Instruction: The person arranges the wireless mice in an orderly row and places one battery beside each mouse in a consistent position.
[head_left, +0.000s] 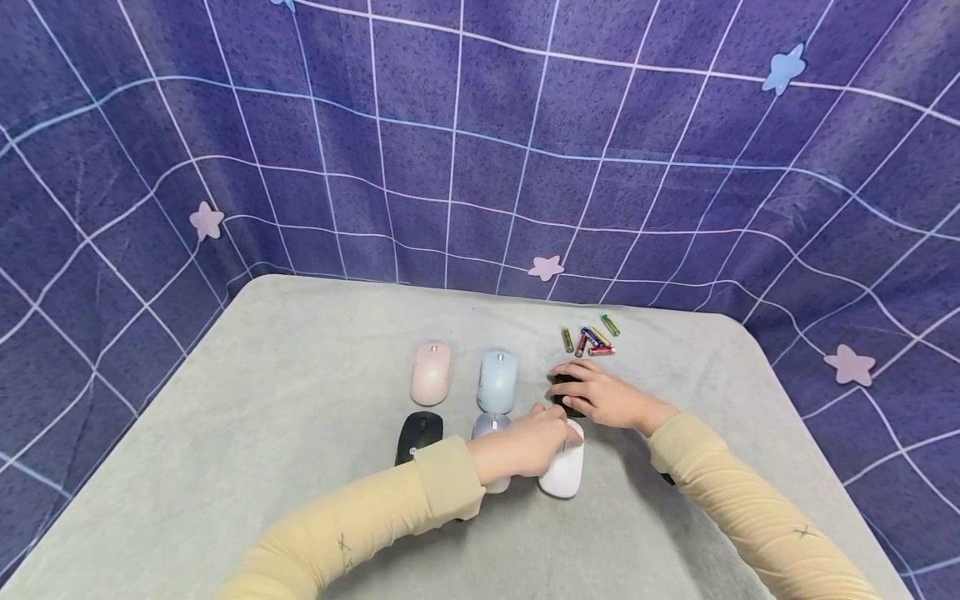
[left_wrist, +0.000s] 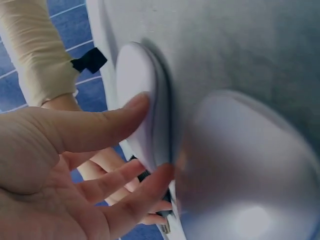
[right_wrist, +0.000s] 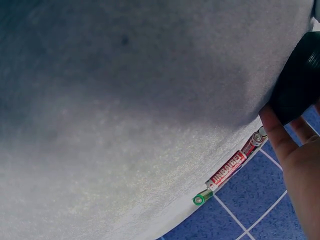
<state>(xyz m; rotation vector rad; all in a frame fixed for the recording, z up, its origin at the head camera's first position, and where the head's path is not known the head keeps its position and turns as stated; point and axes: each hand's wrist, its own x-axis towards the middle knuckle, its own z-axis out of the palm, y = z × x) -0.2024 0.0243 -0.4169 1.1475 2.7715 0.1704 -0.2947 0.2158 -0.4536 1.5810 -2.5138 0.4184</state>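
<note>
My left hand (head_left: 536, 443) holds a white computer mouse (head_left: 562, 479) at its far end. In the left wrist view the thumb lies on top of this mouse and other fingertips are by its front end. My right hand (head_left: 607, 396) grips a black mouse (right_wrist: 300, 75), its fingers spread over the body and covering much of it. Under my left wrist a grey-lavender mouse (head_left: 491, 423) shows in part. Beyond it lies a light blue mouse (head_left: 498, 382), with a pink mouse (head_left: 431, 373) to its left. Another black mouse (head_left: 418, 433) is partly behind my left sleeve.
Several small batteries (head_left: 592, 337) in red, blue, yellow and green lie beyond my right hand. All of this is on a grey cloth-covered table (head_left: 300, 375). A blue gridded curtain (head_left: 487, 150) with stars hangs behind the table and at its sides.
</note>
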